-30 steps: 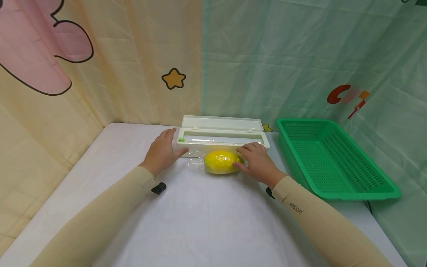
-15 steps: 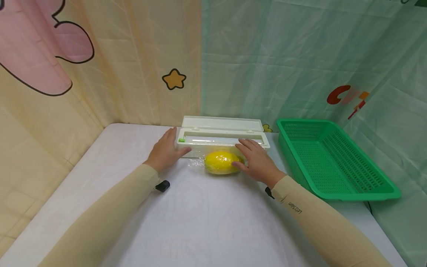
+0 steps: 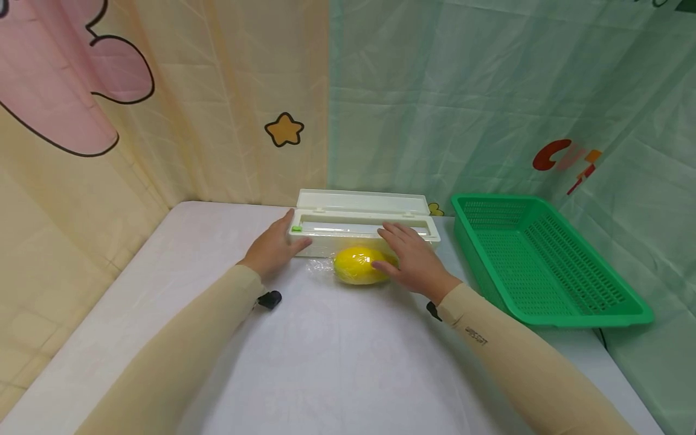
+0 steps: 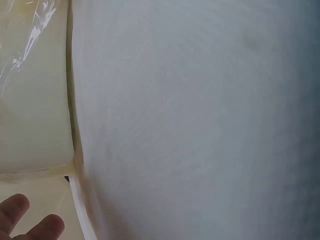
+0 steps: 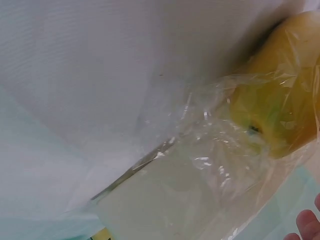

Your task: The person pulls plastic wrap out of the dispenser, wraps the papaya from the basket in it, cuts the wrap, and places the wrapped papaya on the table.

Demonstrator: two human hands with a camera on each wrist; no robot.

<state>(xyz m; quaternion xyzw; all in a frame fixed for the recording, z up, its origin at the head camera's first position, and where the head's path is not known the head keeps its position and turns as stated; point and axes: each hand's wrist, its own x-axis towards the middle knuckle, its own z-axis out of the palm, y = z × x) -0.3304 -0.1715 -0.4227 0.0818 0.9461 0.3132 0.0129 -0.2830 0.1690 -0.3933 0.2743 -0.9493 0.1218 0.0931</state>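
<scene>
A smooth, oval yellow fruit, melon-like, lies on the table with clear cling film over it and bunched at both ends. Right behind it stands a white cling film dispenser, its lid raised at the back and a pale roll inside. My left hand is at the dispenser's left end, thumb toward the front face, fingers extended along the side. Over the fruit's right end reaches my right hand, thumb by the fruit, straight fingers at the dispenser's front edge. The left wrist view shows only fingertips.
A green perforated basket sits at the table's right side. Printed curtains close off the back and sides. White cloth covers the table. A green slider is at the dispenser's left edge.
My left hand has moved right and up to the dispenser's left end. My right hand has shifted slightly left, its fingers farther over the dispenser's front edge. Fruit and dispenser stay in place.
</scene>
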